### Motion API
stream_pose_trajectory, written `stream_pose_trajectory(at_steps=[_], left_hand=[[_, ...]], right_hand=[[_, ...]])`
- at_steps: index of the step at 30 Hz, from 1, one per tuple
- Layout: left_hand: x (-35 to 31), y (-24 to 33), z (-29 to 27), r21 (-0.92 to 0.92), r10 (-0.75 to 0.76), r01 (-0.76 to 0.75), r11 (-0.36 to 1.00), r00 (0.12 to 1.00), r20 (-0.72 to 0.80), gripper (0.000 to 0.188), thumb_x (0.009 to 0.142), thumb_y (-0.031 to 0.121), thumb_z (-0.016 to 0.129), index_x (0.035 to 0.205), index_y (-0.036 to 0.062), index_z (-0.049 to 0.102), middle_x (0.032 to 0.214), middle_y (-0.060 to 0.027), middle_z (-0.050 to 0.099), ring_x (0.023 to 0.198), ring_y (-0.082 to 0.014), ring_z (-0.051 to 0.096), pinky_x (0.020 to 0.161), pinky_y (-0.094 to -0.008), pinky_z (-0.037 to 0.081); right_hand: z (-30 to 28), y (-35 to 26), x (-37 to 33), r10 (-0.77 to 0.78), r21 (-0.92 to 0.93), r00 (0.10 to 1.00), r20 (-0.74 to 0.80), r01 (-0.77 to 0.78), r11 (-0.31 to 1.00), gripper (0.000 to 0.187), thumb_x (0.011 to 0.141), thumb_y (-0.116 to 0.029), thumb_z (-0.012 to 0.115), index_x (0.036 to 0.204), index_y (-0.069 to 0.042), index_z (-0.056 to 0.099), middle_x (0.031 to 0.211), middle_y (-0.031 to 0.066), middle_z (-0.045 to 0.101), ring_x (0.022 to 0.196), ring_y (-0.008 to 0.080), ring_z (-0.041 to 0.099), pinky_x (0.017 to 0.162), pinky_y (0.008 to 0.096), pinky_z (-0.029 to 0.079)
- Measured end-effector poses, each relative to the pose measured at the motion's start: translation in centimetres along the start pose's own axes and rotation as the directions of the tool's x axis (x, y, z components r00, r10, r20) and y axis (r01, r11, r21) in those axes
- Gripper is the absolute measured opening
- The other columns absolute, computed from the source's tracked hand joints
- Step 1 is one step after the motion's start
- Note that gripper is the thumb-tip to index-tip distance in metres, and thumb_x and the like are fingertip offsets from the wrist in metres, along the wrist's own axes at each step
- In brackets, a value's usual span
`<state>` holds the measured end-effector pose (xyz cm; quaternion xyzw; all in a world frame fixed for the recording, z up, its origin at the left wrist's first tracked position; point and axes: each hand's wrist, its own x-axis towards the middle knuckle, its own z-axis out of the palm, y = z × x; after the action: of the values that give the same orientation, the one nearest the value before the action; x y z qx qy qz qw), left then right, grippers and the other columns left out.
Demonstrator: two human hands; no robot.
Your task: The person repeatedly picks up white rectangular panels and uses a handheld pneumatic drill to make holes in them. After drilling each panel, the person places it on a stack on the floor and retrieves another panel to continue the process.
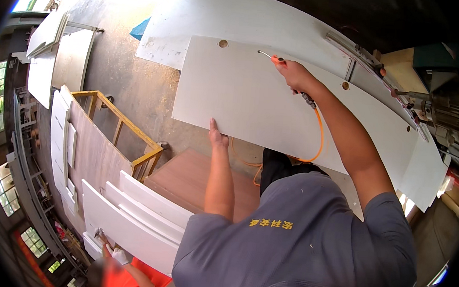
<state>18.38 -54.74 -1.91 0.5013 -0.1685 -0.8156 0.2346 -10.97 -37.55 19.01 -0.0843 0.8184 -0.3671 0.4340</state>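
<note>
A long white panel point(233, 90) lies in front of me, with round holes near its far edge. In my right hand point(296, 77) is an orange air blow gun point(278, 60), its thin bent metal nozzle pointing left above the panel. An orange air hose point(321, 134) runs from the gun's handle down over the near edge. My left hand point(219, 135) grips the panel's near edge toward its left end. One digit rests on top there, and the other fingers are mostly hidden.
Under the panel is a larger white board point(197, 11). A machine with a motor point(442, 109) stands at right. At left are a yellow-framed cart point(118, 116) and stacked boards point(137, 220). A co-worker in an orange-red shirt point(135, 279) holds a tool beside them.
</note>
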Motion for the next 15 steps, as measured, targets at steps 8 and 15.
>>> stream_pose_trajectory(at_steps=[8, 15], left_hand=[[-7.2, -11.2, 0.3, -0.014, -0.256, 0.262, 0.965, 0.952, 0.166, 0.047, 0.091, 0.033, 0.059, 0.126, 0.0034, 0.049, 0.125, -0.0071, 0.055, 0.115, -0.0219, 0.052, 0.101, -0.037, 0.041], [-13.2, -20.2, 1.3, 0.087, -0.457, 0.449, 0.89, 0.875, 0.16, 0.048, 0.085, 0.032, 0.067, 0.123, 0.0071, 0.051, 0.121, -0.0045, 0.056, 0.114, -0.0218, 0.051, 0.099, -0.0409, 0.04]], right_hand=[[2.5, -5.8, 0.9, 0.023, -0.249, 0.989, 0.144, 0.014, 0.969, 0.044, 0.094, -0.047, 0.041, 0.084, -0.005, 0.048, 0.058, 0.0034, 0.038, 0.047, 0.0163, 0.041, 0.048, 0.0333, 0.041], [-5.6, 5.4, -11.1, 0.245, -0.35, 0.803, 0.543, -0.049, 0.936, 0.037, 0.091, -0.036, 0.045, 0.114, -0.01, 0.057, 0.057, 0.0031, 0.045, 0.043, 0.0134, 0.045, 0.044, 0.03, 0.042]])
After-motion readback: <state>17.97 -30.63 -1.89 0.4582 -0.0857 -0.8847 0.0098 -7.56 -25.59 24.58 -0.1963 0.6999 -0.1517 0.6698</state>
